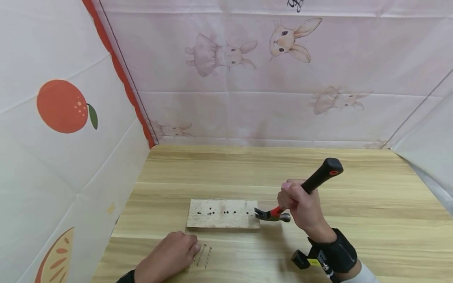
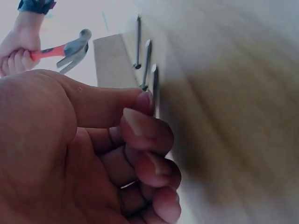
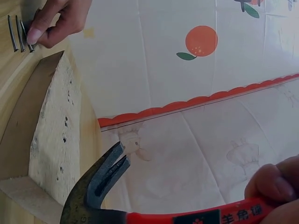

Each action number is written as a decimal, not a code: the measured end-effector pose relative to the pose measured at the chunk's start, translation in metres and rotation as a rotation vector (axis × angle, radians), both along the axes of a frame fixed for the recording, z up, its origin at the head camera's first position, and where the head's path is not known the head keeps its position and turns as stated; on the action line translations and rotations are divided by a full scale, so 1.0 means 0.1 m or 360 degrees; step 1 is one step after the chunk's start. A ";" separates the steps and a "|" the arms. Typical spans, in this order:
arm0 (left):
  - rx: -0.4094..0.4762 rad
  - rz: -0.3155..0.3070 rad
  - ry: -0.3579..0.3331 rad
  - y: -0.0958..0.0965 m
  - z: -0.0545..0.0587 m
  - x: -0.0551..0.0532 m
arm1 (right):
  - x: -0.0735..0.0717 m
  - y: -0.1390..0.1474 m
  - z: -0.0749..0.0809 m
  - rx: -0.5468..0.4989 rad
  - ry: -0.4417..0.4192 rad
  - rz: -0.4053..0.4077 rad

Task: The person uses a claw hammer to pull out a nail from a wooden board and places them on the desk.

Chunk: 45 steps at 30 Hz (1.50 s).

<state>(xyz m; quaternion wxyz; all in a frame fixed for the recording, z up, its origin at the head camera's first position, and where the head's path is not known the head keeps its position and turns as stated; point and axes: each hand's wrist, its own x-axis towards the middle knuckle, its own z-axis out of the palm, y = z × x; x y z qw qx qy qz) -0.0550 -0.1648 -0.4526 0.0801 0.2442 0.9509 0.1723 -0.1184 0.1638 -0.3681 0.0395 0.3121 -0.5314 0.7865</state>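
In the head view, my right hand [image 1: 301, 204] grips a claw hammer [image 1: 323, 175] by its black and red handle. The hammer's head hangs at the right end of a pale wooden board [image 1: 223, 222] dotted with several dark holes. My left hand [image 1: 169, 254] rests on the table in front of the board. Its thumb and forefinger pinch a nail [image 2: 155, 79], as the left wrist view shows; the fingers cover part of it. Two other nails [image 1: 208, 257] lie alongside, roughly parallel.
The wood-grain table [image 1: 354, 181] spreads around the board. A pink rabbit-print sheet [image 1: 226, 110] stands behind it, and a white fruit-print sheet [image 1: 70, 165] stands on the left. Black bands with cameras [image 1: 334, 251] wrap the wrists.
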 end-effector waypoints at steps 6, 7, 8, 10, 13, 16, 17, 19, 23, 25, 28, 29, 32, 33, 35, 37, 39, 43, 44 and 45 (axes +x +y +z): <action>0.0104 -0.0004 0.0097 0.00 0.13 -0.05 | 0.02 0.09 0.00 0.0188 -0.0181 -0.0070; 0.0122 -0.0005 0.0133 0.00 0.15 -0.08 | 0.03 0.11 -0.01 0.0215 -0.0236 -0.0079; 0.0137 -0.0005 0.0178 0.00 0.18 -0.10 | 0.04 0.13 -0.01 0.0240 -0.0295 -0.0083; 0.0151 -0.0001 0.0283 0.01 0.22 -0.15 | 0.05 0.17 -0.03 0.0283 -0.0435 -0.0084; 0.0136 -0.0016 0.0501 0.01 0.25 -0.21 | 0.08 0.22 -0.06 0.0349 -0.0699 -0.0095; 0.0112 -0.0067 0.0715 0.01 0.25 -0.27 | 0.11 0.27 -0.12 0.0390 -0.0955 -0.0112; 0.0110 -0.0088 0.0763 0.01 0.25 -0.28 | 0.12 0.28 -0.14 0.0394 -0.1022 -0.0113; 0.0106 -0.0131 0.0815 0.00 0.25 -0.32 | 0.14 0.32 -0.18 0.0407 -0.1138 -0.0113; 0.0066 -0.0201 0.0803 0.00 0.27 -0.37 | 0.18 0.39 -0.27 0.0425 -0.1335 -0.0111; 0.0044 -0.0229 0.0785 -0.01 0.27 -0.39 | 0.19 0.41 -0.30 0.0428 -0.1404 -0.0097; 0.0031 -0.0279 0.0751 -0.01 0.25 -0.42 | 0.20 0.45 -0.35 0.0429 -0.1446 -0.0042; 0.0027 -0.0295 0.0738 -0.01 0.23 -0.42 | 0.20 0.46 -0.36 0.0430 -0.1445 -0.0024; 0.0009 -0.0323 0.0690 -0.01 0.19 -0.45 | 0.18 0.51 -0.42 0.0497 -0.1414 -0.0030; 0.0000 -0.0331 0.0683 -0.01 0.18 -0.46 | 0.16 0.53 -0.44 0.0559 -0.1391 -0.0063; -0.0027 -0.0336 0.0678 -0.01 0.15 -0.47 | 0.11 0.57 -0.50 0.0733 -0.1331 -0.0166; -0.0049 -0.0335 0.0672 -0.01 0.13 -0.47 | 0.06 0.61 -0.55 0.0964 -0.1256 -0.0300; -0.0068 -0.0329 0.0659 -0.01 0.11 -0.48 | 0.00 0.66 -0.60 0.1235 -0.1172 -0.0444; -0.0088 -0.0313 0.0630 -0.01 0.09 -0.47 | -0.11 0.75 -0.67 0.1686 -0.1026 -0.0564; -0.0092 -0.0313 0.0629 0.00 0.09 -0.47 | -0.13 0.77 -0.69 0.1786 -0.0984 -0.0555; -0.0096 -0.0315 0.0633 0.00 0.09 -0.47 | -0.15 0.79 -0.70 0.1871 -0.0943 -0.0527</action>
